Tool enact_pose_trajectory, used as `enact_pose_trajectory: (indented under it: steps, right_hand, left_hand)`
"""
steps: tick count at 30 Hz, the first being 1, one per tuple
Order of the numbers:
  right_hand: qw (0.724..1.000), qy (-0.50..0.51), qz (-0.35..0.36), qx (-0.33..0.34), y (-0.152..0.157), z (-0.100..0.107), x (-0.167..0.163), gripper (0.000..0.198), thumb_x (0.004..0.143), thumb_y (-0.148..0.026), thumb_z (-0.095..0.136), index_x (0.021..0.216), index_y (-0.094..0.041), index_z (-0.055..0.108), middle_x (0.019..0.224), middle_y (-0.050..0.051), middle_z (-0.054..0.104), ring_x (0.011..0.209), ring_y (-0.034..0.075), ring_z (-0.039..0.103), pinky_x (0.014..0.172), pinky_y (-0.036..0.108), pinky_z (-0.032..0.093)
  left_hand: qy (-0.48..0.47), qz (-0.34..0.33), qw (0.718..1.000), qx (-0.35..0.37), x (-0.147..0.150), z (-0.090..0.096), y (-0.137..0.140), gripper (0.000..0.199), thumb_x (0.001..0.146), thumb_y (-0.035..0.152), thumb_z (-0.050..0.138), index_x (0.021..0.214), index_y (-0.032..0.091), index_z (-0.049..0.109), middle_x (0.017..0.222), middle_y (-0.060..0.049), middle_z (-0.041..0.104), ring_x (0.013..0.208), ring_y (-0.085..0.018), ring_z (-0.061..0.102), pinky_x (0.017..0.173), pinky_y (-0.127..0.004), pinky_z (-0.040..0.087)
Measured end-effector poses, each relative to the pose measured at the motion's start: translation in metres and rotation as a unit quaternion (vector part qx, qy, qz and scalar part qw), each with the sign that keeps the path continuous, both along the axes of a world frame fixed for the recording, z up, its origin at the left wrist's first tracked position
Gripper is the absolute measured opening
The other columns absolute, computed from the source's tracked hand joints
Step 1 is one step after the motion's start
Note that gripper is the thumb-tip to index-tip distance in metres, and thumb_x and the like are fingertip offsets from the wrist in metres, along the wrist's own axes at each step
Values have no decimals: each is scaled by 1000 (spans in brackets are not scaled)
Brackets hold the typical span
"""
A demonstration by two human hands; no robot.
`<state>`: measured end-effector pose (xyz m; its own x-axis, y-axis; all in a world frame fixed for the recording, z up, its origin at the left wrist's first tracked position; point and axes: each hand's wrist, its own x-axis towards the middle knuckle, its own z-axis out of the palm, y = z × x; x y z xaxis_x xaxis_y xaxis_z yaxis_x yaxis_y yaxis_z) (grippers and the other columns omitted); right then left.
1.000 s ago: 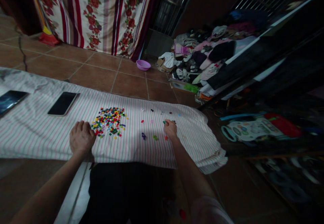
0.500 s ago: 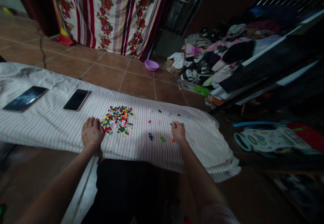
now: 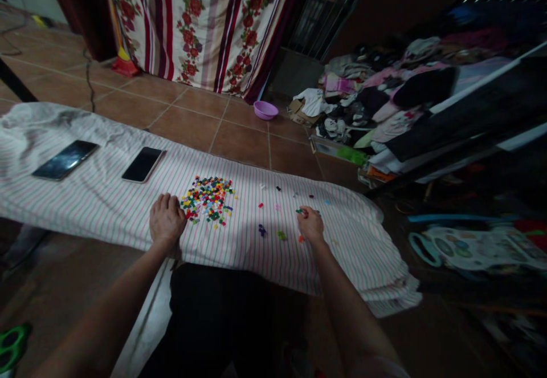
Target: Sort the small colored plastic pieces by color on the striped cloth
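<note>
A heap of tiny, many-coloured, cube-like pieces (image 3: pixel 208 198) lies on a striped cloth (image 3: pixel 243 252). My left hand (image 3: pixel 166 218) rests palm down at the heap's left edge, its fingers laid on the cloth and their tips partly hidden. Farther right, my right hand (image 3: pixel 311 224) pinches thumb and fingers low over the cloth, with a small green piece (image 3: pixel 299 211) at the fingertips. Around it sit small groups by colour: dark purple pieces (image 3: pixel 262 230), lime green pieces (image 3: pixel 281 235), orange pieces (image 3: pixel 301 239), red pieces (image 3: pixel 260 205) and pink pieces (image 3: pixel 277 207).
Two dark-screened devices, a larger one (image 3: pixel 66 160) and a phone (image 3: pixel 143 165), lie left on the cloth. Beyond, a purple basin (image 3: pixel 265 110) stands on the tiled floor near a flowered curtain (image 3: pixel 192 24). Clothes (image 3: pixel 376 93) are heaped at right. Something green (image 3: pixel 15 346) shows bottom left.
The whole view has shifted, so the cloth and both hands appear slightly farther right. My hands keep almost the same places over the cloth, the right one still pinched by the green piece.
</note>
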<state>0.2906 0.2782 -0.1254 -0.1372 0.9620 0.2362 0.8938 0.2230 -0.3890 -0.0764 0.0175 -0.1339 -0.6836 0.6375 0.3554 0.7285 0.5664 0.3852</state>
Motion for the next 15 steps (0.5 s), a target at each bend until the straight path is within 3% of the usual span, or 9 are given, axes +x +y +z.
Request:
enact_pose_trajectory:
  steps: [10, 15]
  right_hand:
    - [1000, -6, 1, 28, -15, 11, -20, 35, 78, -25, 48, 103, -14, 70, 95, 13, 66, 85, 23, 58, 82, 34, 44]
    - [995, 58, 71, 49, -34, 19, -51, 31, 80, -25, 48, 98, -15, 71, 95, 11, 65, 83, 21, 59, 80, 32, 46]
  left_hand:
    - [-26, 4, 1000, 12, 1, -2, 0, 41, 81, 23, 44, 117, 11, 60, 136, -19, 54, 137, -32, 38, 113, -49, 29]
    - [-10, 2, 1000, 11, 1, -2, -1, 39, 82, 23, 43, 115, 13, 60, 134, -17, 56, 136, -32, 40, 112, -48, 31]
